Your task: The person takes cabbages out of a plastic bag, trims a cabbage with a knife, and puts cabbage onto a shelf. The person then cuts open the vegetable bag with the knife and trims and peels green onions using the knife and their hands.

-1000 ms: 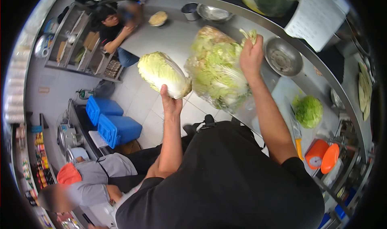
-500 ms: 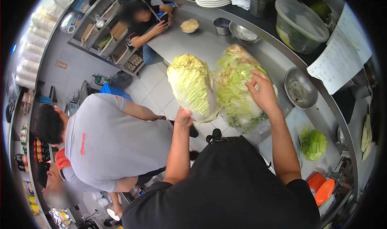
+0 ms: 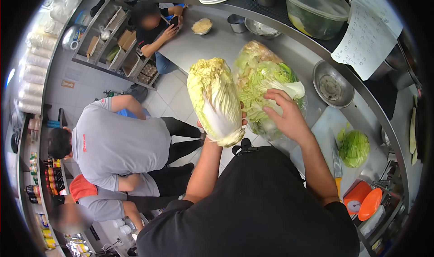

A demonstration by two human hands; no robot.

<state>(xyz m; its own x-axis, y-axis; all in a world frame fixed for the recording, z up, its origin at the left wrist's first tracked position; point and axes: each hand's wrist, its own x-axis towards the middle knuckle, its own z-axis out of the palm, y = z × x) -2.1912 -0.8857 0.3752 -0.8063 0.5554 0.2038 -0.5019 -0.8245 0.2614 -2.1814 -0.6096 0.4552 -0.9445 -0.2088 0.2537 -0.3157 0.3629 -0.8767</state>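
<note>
A pale napa cabbage point(image 3: 214, 99) is held up by my left hand point(image 3: 243, 114), whose fingers wrap round its far side near the base. My right hand point(image 3: 285, 117) hovers with fingers apart over a clear plastic bag point(image 3: 257, 53) of loose cabbage leaves point(image 3: 262, 92) on the steel counter, and nothing shows in it. Whether its fingertips touch the leaves is hard to tell. A round green cabbage point(image 3: 354, 148) sits on a cutting board point(image 3: 322, 128) at the right, with a knife point(image 3: 337, 160) beside it.
A metal bowl point(image 3: 333, 84) stands right of the bag. Behind are a small bowl of food point(image 3: 202, 26) and a metal pot point(image 3: 237, 23). An orange scale point(image 3: 357, 197) is at lower right. Two people in grey shirts stand left; another person sits beyond the counter with a phone.
My right hand has let go of a leafy piece and opened. My left hand has turned the cabbage more upright. A person in grey has come in at the left and moved back slightly.
</note>
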